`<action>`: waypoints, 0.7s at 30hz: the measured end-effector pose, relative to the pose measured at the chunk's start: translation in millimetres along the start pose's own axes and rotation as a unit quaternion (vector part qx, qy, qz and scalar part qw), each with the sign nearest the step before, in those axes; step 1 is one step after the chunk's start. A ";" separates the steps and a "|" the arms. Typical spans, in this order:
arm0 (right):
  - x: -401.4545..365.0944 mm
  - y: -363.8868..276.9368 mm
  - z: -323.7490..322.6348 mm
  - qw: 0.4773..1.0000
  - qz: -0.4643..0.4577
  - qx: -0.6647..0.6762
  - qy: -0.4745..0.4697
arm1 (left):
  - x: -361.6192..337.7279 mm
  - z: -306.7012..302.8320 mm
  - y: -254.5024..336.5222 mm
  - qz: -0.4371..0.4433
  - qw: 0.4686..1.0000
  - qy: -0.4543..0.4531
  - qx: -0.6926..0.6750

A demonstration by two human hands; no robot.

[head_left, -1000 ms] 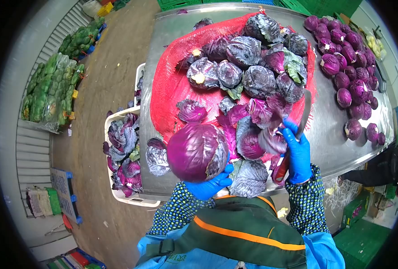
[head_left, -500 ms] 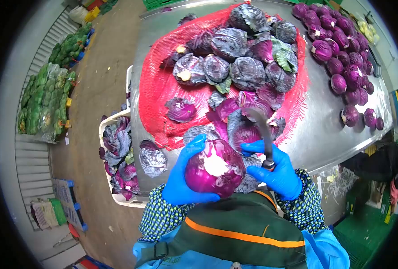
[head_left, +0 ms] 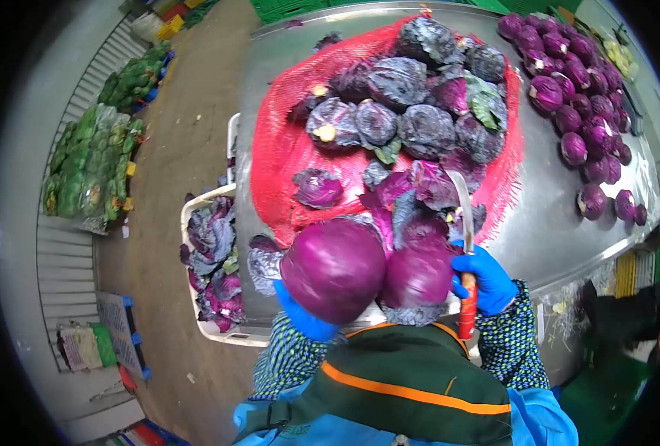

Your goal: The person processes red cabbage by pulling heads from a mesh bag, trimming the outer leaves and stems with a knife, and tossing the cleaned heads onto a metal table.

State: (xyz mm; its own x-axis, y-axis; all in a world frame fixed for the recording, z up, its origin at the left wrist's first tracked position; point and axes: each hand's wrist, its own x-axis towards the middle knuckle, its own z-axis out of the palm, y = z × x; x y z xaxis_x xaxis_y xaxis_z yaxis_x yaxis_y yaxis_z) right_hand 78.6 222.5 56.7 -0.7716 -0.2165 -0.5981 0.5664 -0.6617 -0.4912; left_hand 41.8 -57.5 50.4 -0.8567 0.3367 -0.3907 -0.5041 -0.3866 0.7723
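In the head view, my left hand [head_left: 309, 318], in a blue glove, is closed around the underside of a smooth purple cabbage [head_left: 334, 269], lifted over the table's near edge. My right hand [head_left: 487, 284], also gloved in blue, grips a knife [head_left: 468, 308] by its red handle, its curved blade pointing away from me. Loose purple cabbage leaves [head_left: 418, 273] lie between my hands. Past them, a red mesh sack [head_left: 282, 149] is spread flat under several dark, unpeeled cabbages [head_left: 425, 128].
Peeled cabbages [head_left: 575, 82] are piled at the right of the metal table [head_left: 545, 234]. A white crate [head_left: 196, 306] full of stripped leaves stands left of the table. Green cabbages in wrapped stacks [head_left: 85, 175] stand by the far left wall.
My left hand has turned the cabbage so its pale cut stem is now out of sight. My right hand has moved slightly right with the knife, its red handle now showing.
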 end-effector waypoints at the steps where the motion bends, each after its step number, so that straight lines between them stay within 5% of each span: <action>1: 3.8 -3.2 -10.6 0.996 0.035 -0.083 0.000 | -4.0 -0.2 -8.6 -0.035 0.989 -0.015 -0.144; 2: 9.2 -5.9 -19.5 0.984 0.067 -0.167 -0.001 | -10.4 -1.2 -17.2 -0.053 0.970 -0.037 -0.233; 3: 16.8 5.6 -37.9 0.869 -0.136 -0.463 0.108 | -11.9 -2.1 -22.5 -0.066 0.955 -0.055 -0.283; 4: 22.0 14.9 -39.4 0.622 -0.323 -0.683 0.204 | -11.4 -2.5 -25.0 -0.070 0.946 -0.066 -0.308; 5: 24.3 19.5 -41.7 0.625 -0.325 -0.682 0.199 | -9.9 -2.4 -24.3 -0.068 0.945 -0.071 -0.312; 7: 12.9 8.7 -10.9 0.859 -0.248 -0.414 0.170 | -8.0 0.8 -19.3 -0.054 0.955 -0.071 -0.283; 8: 2.5 0.4 3.7 0.934 -0.199 -0.256 0.151 | -7.9 6.0 -13.6 -0.040 0.966 -0.069 -0.245; 9: -7.4 -14.0 20.3 0.940 -0.113 -0.312 0.079 | -5.8 13.0 -7.8 -0.024 0.979 -0.066 -0.192; 10: -6.6 -4.0 30.0 0.968 -0.192 -0.155 -0.049 | -2.8 23.3 -2.8 -0.007 0.990 -0.063 -0.127; 12: 19.6 8.0 20.3 0.952 -0.208 0.085 -0.210 | 0.8 55.7 -4.8 0.041 0.996 -0.061 0.044; 14: 29.7 16.2 -1.1 0.966 -0.131 0.217 -0.047 | 4.3 91.9 -2.0 0.065 0.966 -0.112 0.226; 16: 55.6 17.0 -68.3 0.917 -0.335 0.101 -0.193 | 29.5 99.8 8.3 -0.028 0.935 -0.213 0.283; 18: 21.6 6.5 -102.7 0.905 -0.414 0.078 -0.050 | 70.6 102.3 31.8 -0.100 0.954 -0.071 0.275; 20: -11.1 -25.4 -144.9 0.867 -0.472 0.121 0.108 | 150.3 40.2 22.5 0.078 0.950 0.029 0.301; 21: -24.3 -48.8 -169.7 0.844 -0.487 0.171 0.145 | 188.0 7.1 26.8 0.044 0.967 0.115 0.224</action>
State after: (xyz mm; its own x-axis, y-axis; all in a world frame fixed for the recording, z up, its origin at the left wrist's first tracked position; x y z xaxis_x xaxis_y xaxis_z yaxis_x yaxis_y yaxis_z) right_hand 118.8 381.9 -12.3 -0.6913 0.7023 -0.1701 -0.4511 -0.6033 -0.6577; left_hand -132.1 1.6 1.2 -0.9220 0.0988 -0.3744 -0.3740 0.0234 0.9271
